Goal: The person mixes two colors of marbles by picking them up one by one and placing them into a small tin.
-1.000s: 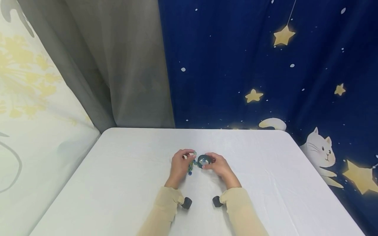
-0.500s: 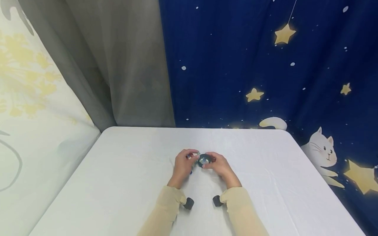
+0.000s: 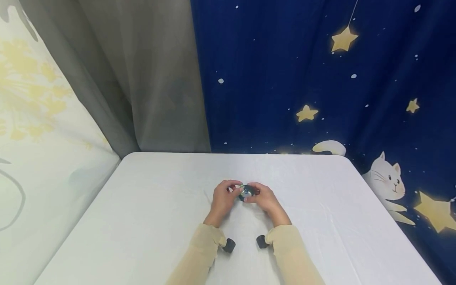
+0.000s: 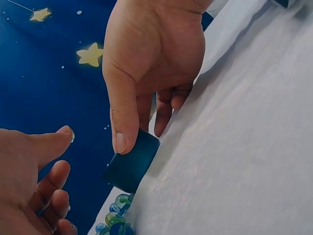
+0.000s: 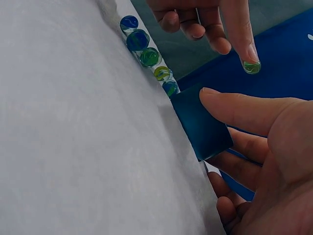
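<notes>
My left hand (image 3: 223,197) pinches a green glass marble (image 5: 252,68) between thumb and finger. That marble is over the left edge of a small round dark-teal tin (image 4: 133,162), whose open top faces up in the head view. My right hand (image 3: 265,198) grips the tin from the right, thumb on the near side and fingers on the far side, with the tin standing on the table. Something small and blue shows inside it. Several blue and green marbles (image 5: 149,57) lie on the cloth beside the tin, hidden beneath my left hand in the head view.
A white cloth covers the table (image 3: 160,186). Behind its far edge hang a grey curtain (image 3: 164,79) and a dark blue curtain (image 3: 263,79) with stars and a cat. Each wrist wears a small black device (image 3: 229,246) below the sleeve cuff.
My left hand has moved right with the pinched marble, from beside the tin to over its rim, and now covers the loose marbles. My right hand and the tin have stayed nearly still.
</notes>
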Tool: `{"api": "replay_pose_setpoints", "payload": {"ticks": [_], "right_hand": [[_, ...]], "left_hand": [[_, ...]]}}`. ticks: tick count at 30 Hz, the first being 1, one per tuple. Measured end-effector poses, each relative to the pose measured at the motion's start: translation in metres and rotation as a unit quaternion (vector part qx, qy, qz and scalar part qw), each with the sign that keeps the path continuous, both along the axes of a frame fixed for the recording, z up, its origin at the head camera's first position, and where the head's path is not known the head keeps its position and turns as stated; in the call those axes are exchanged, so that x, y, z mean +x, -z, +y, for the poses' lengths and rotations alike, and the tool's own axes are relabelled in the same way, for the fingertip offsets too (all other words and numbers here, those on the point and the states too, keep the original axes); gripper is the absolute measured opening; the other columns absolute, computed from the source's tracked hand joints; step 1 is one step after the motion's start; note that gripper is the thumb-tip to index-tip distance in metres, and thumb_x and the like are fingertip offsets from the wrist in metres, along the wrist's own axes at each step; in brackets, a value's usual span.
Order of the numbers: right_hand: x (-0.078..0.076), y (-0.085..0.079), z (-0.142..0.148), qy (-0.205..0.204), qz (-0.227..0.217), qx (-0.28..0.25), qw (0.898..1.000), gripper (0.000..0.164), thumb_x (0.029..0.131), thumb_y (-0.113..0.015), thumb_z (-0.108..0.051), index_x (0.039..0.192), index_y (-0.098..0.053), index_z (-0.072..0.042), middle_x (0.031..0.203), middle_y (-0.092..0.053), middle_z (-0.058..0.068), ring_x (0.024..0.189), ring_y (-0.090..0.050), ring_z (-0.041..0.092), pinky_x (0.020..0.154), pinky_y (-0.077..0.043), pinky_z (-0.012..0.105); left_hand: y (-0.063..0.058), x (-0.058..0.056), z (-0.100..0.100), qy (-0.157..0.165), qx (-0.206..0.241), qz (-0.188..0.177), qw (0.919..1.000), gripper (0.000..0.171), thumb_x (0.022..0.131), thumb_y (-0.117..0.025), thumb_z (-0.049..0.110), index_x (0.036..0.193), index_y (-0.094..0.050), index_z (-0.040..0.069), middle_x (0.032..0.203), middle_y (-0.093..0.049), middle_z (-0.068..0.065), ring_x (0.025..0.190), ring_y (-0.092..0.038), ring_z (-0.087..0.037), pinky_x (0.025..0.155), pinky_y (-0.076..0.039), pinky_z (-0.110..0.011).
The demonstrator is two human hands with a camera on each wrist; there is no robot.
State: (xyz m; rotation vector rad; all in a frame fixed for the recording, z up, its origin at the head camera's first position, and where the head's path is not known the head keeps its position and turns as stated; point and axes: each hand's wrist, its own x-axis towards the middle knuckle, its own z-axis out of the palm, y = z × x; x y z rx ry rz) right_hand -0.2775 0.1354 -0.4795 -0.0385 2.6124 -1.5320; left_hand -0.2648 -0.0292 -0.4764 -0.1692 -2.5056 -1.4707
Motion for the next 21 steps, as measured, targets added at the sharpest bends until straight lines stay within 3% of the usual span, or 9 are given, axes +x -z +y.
{"api": "replay_pose_setpoints", "payload": {"ticks": [12, 21], "right_hand": [[0.0002, -0.0009, -0.0004, -0.002, 0.004, 0.013, 1.0, 0.057, 0.072, -0.084, -0.013, 0.125, -0.064, -0.01, 0.122, -0.064, 0.012, 0.114, -0.058, 0.034, 0.094, -0.043, 0.052], [0.0006, -0.002, -0.0008, 0.0, 0.002, 0.024, 1.0, 0.058, 0.072, -0.084, -0.014, 0.126, -0.063, -0.01, 0.121, -0.064, 0.011, 0.113, -0.057, 0.032, 0.094, -0.043, 0.052]], "left_hand": [[0.0019, -0.0015, -0.0009, 0.012, 0.001, 0.012, 0.9999, 0.024, 0.086, -0.075, 0.019, 0.109, -0.072, 0.017, 0.081, -0.056, 0.005, 0.07, -0.047, -0.013, 0.064, -0.041, -0.027], [-0.0004, -0.0006, -0.0017, 0.008, 0.008, 0.022, 0.9997, 0.021, 0.085, -0.076, 0.017, 0.105, -0.073, 0.016, 0.081, -0.056, 0.005, 0.067, -0.046, -0.012, 0.062, -0.04, -0.026]]}}
